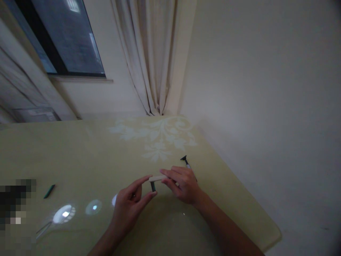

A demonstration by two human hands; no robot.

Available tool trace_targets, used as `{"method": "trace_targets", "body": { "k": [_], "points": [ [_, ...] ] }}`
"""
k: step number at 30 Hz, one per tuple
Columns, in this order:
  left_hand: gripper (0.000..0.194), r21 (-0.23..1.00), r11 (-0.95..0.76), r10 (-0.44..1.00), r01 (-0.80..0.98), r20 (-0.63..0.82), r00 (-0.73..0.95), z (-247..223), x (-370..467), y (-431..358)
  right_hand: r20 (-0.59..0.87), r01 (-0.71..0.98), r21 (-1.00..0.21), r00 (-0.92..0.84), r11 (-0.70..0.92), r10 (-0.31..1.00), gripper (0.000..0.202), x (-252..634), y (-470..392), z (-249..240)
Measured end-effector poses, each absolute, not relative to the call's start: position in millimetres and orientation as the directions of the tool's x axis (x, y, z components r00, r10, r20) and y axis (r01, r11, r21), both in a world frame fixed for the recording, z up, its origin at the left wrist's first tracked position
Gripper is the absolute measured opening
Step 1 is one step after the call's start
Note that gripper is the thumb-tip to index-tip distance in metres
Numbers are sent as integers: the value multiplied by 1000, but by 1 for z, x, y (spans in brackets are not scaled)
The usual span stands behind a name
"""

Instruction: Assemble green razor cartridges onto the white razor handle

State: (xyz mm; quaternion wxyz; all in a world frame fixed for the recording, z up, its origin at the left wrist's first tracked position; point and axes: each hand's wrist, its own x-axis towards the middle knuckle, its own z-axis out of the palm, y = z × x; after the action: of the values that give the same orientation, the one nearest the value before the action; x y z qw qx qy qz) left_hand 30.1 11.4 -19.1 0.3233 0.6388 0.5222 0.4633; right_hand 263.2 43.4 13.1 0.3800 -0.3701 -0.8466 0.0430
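Observation:
My left hand (130,201) pinches a small dark-green and black piece (152,186), which looks like a razor cartridge, between thumb and forefinger. Across the top of this piece lies a slim whitish strip (157,178); its exact kind is unclear. The strip's right end is between the thumb and fingers of my right hand (183,185). Just behind my right hand a razor (187,164) with a black head and grey handle rests on the table, partly covered by that hand. Farther left, another small dark-green piece (49,191) lies by itself.
The glossy yellowish table (87,153) has a pale floral pattern and bright light reflections. Its right edge runs along a bare wall (261,89). Curtains (149,53) and a dark-framed window (69,35) are beyond the far edge. A pixelated patch hides the lower left.

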Motion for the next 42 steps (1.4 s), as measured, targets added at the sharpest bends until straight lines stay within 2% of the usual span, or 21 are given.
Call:
{"method": "trace_targets", "body": {
  "k": [12,17,23,28,33,38,42],
  "points": [
    [52,885,-254,961,390,276,-2,-16,32,11,622,586,-372,-419,720,662,46,267,44,13],
    [53,889,-238,966,391,259,-1,-18,31,12,610,542,-371,-469,754,638,46,263,42,11],
    [54,891,-246,963,382,268,-4,-20,29,11,600,588,-390,-421,708,680,47,265,43,12],
    [54,890,-242,966,385,256,14,-22,29,12,588,555,-381,-472,740,657,48,262,42,11],
    [52,891,-233,968,391,251,6,-22,29,13,589,598,-391,-421,699,690,48,265,44,12],
    [53,892,-229,969,390,245,9,-19,29,13,596,562,-365,-472,743,650,48,263,43,11],
    [52,894,-229,969,386,245,7,-18,30,13,601,592,-368,-436,717,669,48,266,45,12]
  ]
}}
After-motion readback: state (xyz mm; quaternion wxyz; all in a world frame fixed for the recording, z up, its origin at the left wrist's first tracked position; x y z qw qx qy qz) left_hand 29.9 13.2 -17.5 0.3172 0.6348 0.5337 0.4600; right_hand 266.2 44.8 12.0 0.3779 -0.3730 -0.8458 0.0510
